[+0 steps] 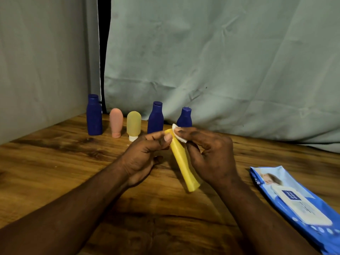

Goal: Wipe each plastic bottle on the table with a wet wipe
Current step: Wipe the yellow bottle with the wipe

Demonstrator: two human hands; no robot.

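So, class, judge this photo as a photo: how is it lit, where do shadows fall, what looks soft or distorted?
Head view: dim, warm light, no glare, the wet wipe the brightest spot; soft shadows on the table under both forearms; the yellow bottle and the back bottles slightly soft; the wipes pack stretched toward the right corner by the wide lens.

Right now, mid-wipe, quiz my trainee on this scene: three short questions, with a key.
1. True or false: the yellow bottle stands upright in the back row.
2. How many blue bottles stand at the back? A two, B three, C four.
3. Fill in: the wipe is held by the ___ hand.
Key: 1 false; 2 B; 3 right hand.
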